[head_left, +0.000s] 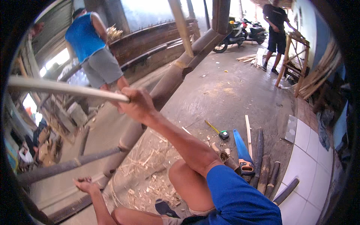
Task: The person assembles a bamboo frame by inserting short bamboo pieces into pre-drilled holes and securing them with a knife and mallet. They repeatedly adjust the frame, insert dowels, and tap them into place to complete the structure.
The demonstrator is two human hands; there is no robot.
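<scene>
No legible text anywhere

You are holding a long, pale, slender stick (67, 88), which is slanting gently down toward the right across the frame's middle left.

Dusty concrete floor (225, 101), white tiles (305, 165) at right — pale wall (308, 22), bright daylight behind

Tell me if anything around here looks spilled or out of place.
Yes: wood shavings lie strewn across the floor, looking untidy, and the tape measure near the saw lies with its yellow strip pulled out.
</scene>
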